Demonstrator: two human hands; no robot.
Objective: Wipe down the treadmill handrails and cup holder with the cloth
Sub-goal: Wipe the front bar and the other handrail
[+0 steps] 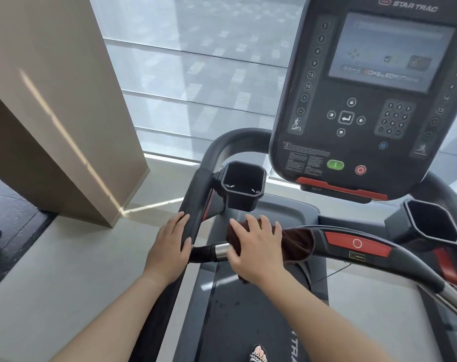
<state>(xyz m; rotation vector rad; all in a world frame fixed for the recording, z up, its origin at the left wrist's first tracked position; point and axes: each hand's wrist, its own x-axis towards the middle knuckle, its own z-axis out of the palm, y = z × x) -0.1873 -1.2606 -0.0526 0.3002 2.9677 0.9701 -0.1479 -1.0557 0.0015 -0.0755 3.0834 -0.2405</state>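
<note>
At the far left a beige pillar (65,113) stands on the pale floor in front of a shaded window. Next comes the treadmill's left handrail (196,202), a dark padded bar running up and away. The left hand (170,246) holds its near end, fingers laid over the top and thumb hooked round the inner side. Just beyond, the left cup holder (241,184) hangs off the inside of that rail. Below it the front bar (410,267) crosses the treadmill, with a silver grip sensor (222,249) showing just beside the right hand (253,246). This hand grasps the dark brown cloth (297,244), fingers curled over it and pressing it onto the bar; the cloth wraps round the bar and hangs a little below. To its right the bar carries a red stop pad (357,242). Above rises the console (313,142), its screen (389,50) lit, and the right cup holder (431,223) sits at the far right.
</note>
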